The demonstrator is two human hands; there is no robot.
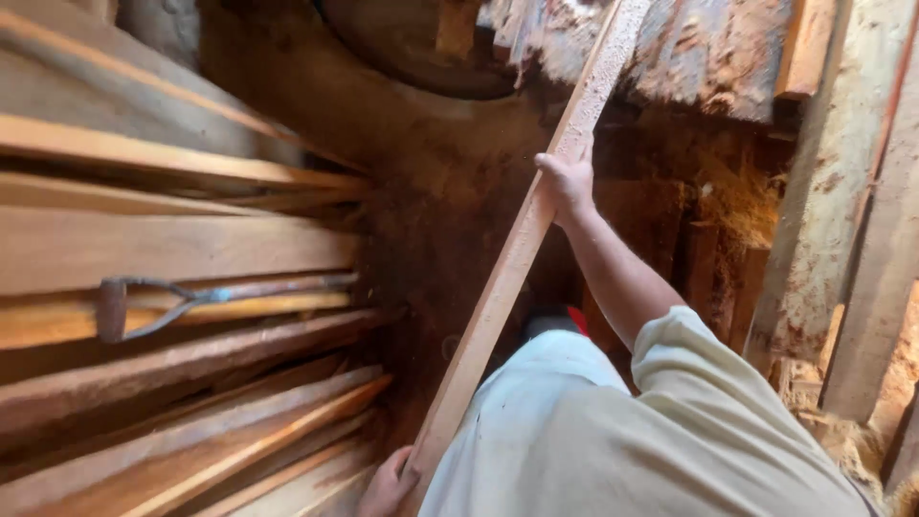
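Plank (517, 254): a long, narrow, pale board held in both hands, running on a slant from near and low, just left of centre, up to the far right, where its top end passes in front of rough bark-edged slabs (708, 48). The right hand (567, 182) grips it about two thirds of the way up, fingers (555, 165) wrapped closed round its right edge, arm stretched out from a pale sleeve (689, 383). The left hand (388, 486) holds the near end, closed on the board at the bottom edge of the view; its fingertips are mostly hidden. The long axis thus lies between the two hands, with the left nearer the body and the right far out along it. Left of the plank, sawn boards (182, 249) lie stacked flat, ends pointing right, with a dark metal tool (182, 304) with a loop handle resting on them. Below is a dim, sawdust-covered floor (431, 182). More weathered timbers (842, 211) lean at the right.
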